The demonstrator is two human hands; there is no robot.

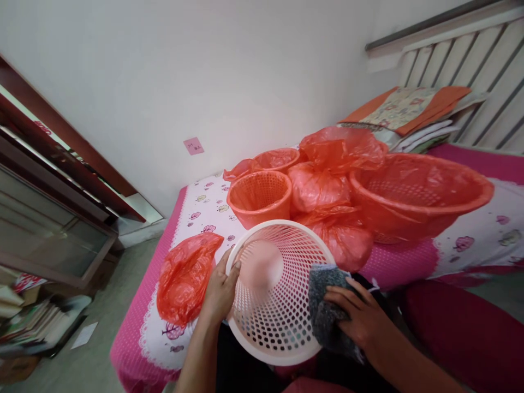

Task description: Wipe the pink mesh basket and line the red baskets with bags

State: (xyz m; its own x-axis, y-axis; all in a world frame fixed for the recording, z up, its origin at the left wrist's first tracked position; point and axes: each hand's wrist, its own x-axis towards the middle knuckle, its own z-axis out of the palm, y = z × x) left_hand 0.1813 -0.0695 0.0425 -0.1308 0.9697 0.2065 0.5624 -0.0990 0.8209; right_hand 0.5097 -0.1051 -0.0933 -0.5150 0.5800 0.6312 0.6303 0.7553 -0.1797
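A white perforated plastic basket (286,305) is tilted in front of me, its wide mouth facing me. My left hand (223,286) grips the basket's left rim, thumb over the edge and the other fingers behind. Against the right side of the rim, my right hand (352,311) presses a dark grey cloth (323,300), fingers closed over it. The cloth covers part of the rim there. Left of my left hand lies a crumpled red plastic bag (188,278) on the bed.
Beyond the white basket, red-lined baskets (260,194) and tied red plastic bags (319,185) crowd the pink-and-white bedspread (159,338). A large red-lined basket (421,202) sits at right. Folded bedding (405,114) lies behind; a dark red stool (462,333) stands lower right.
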